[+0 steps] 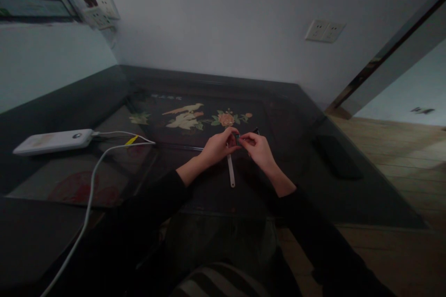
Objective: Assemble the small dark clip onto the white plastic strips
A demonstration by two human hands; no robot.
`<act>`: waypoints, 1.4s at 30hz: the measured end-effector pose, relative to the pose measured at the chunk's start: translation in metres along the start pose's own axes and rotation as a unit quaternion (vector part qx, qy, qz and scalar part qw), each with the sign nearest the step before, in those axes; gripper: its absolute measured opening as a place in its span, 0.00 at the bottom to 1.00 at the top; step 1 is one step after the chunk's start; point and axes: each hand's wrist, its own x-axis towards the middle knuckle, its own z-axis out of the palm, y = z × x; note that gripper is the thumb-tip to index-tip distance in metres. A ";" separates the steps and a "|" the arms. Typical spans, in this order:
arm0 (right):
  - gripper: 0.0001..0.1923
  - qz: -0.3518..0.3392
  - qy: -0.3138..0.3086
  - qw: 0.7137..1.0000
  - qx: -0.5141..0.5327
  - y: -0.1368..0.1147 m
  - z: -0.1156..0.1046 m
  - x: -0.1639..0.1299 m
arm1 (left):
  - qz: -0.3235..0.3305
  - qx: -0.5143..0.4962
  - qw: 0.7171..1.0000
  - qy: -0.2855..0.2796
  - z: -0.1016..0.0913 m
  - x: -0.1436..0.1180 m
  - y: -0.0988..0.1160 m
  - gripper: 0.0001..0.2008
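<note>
My left hand [219,147] and my right hand [257,148] meet over the middle of a dark glass-topped table [285,102]. Between their fingertips I pinch a small dark object [237,138], too small to identify. A white strap [230,171] hangs down from it toward me, below my left hand. Both sleeves are black.
A white power bank [52,141] lies at the left with white cables [92,185] running toward me. A flat black object [336,157] rests on the table's right side. A bird-and-flower picture [190,117] shows under the glass. Wall sockets [324,31] sit behind; wooden floor at right.
</note>
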 end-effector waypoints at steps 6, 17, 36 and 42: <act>0.14 0.011 -0.007 0.999 0.029 -0.002 0.003 0.000 | -0.002 0.030 0.999 0.021 0.002 -0.001 -0.002 0.21; 0.09 -0.067 0.064 0.992 -0.083 0.007 -0.021 0.020 | -0.016 0.027 0.999 0.029 0.002 -0.002 -0.003 0.18; 0.06 -0.104 -0.119 0.877 -0.453 0.024 -0.040 0.053 | -0.012 0.111 0.994 0.001 0.007 0.006 -0.004 0.08; 0.05 -0.118 -0.122 0.886 -0.432 0.032 -0.035 0.055 | -0.014 0.107 0.994 0.001 0.003 0.007 -0.005 0.08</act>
